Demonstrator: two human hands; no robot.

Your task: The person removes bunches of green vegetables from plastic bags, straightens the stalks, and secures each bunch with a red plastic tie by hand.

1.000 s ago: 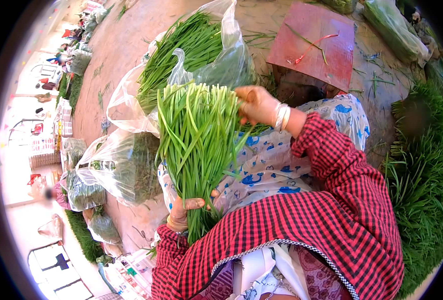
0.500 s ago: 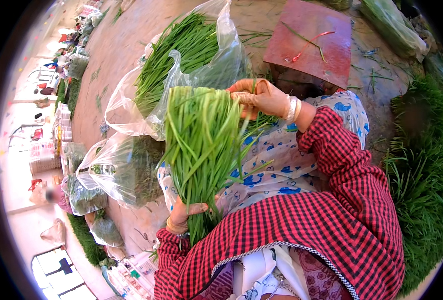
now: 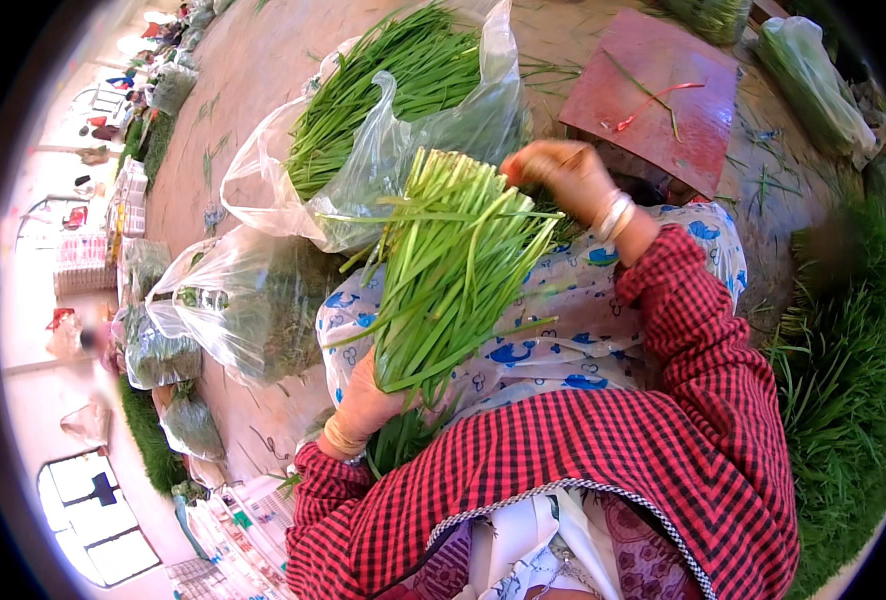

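"Floor (image 3: 253,110) first: what do we see of it?"

"We see it brown and strewn with green bits, spreading from the upper left of the frame across the top. A pale wall (image 3: 38,420) and one large window (image 3: 98,515) stand at lower left, with stuffed bags (image 3: 158,345) lined up along the left side."

"What do we count?"

"We count one bunch of green stalks (image 3: 463,280) in the middle of the frame, cut ends up, tilted above a blue-patterned plastic sheet (image 3: 523,355). We count one open bag (image 3: 473,130) of greens at upper middle, one gathered bag (image 3: 253,300) below and left of it, and one red board (image 3: 698,110) at upper right, bearing one red strand (image 3: 624,125) and one green stalk."

"And our two hands?"

"Our left hand (image 3: 365,395) grasps the bunch low, around its leaves. Our right hand (image 3: 568,180) has curled fingers beside the cut ends; it is blurred, so we cannot tell whether it pinches anything."

"Edges and room?"

"Our right hand is near the board's lower left corner. We see littered floor between board and open bag, while our right sleeve (image 3: 698,320) borders a long heap of greens (image 3: 853,400) at the right edge."
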